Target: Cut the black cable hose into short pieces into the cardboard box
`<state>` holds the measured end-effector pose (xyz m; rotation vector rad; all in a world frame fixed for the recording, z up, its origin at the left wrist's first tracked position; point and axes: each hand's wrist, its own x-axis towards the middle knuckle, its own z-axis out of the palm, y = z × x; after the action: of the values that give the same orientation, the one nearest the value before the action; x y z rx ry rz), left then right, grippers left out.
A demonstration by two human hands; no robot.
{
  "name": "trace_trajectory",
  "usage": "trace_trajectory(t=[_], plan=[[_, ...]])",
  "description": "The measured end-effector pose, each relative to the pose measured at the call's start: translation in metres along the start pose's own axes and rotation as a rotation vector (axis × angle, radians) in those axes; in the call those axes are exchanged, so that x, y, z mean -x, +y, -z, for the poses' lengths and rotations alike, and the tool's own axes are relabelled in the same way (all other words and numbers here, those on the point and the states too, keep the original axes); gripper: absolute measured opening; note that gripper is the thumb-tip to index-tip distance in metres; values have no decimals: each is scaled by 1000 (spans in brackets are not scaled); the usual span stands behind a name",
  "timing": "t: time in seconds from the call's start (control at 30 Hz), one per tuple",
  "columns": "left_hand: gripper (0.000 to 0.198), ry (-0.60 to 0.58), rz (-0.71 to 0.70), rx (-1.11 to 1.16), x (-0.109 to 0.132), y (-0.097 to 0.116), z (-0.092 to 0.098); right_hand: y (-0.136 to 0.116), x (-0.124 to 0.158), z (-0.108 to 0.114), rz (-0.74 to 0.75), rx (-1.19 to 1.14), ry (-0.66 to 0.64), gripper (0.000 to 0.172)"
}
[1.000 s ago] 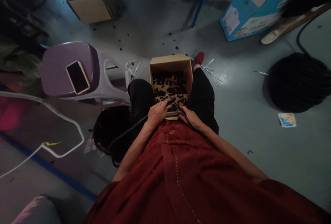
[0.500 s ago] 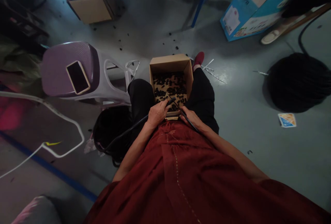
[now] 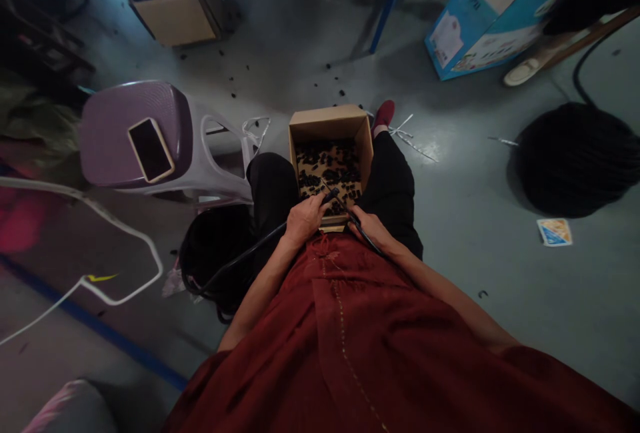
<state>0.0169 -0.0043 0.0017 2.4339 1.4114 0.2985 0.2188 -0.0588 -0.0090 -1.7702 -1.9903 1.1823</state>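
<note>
I sit with an open cardboard box (image 3: 363, 143) between my knees, holding several small black pieces. My left hand (image 3: 304, 219) is closed round a black cable (image 3: 245, 254) near its end, just at the box's near edge. That cable runs down left to a dark coil (image 3: 213, 253) by my leg. My right hand (image 3: 367, 225) is closed on a thin black tool or cable end (image 3: 367, 238), fingers at the box's near right corner. The two hands are close together over the box.
A purple plastic stool (image 3: 115, 136) with a phone (image 3: 151, 148) on it stands at the left. A white cable (image 3: 125, 233) loops on the floor. A big black cable coil (image 3: 575, 156) lies right; a blue carton (image 3: 480, 26) and another cardboard box (image 3: 173, 3) sit farther off.
</note>
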Motion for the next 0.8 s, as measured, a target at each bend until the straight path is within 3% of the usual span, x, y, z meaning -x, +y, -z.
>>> trace_trajectory(t=[0.47, 0.8], plan=[[35, 8, -8, 34, 1, 0, -2, 0, 3, 2, -162, -119, 154, 24], [41, -72, 9, -96, 0, 4, 7, -3, 0, 4, -194, -100, 102, 24]])
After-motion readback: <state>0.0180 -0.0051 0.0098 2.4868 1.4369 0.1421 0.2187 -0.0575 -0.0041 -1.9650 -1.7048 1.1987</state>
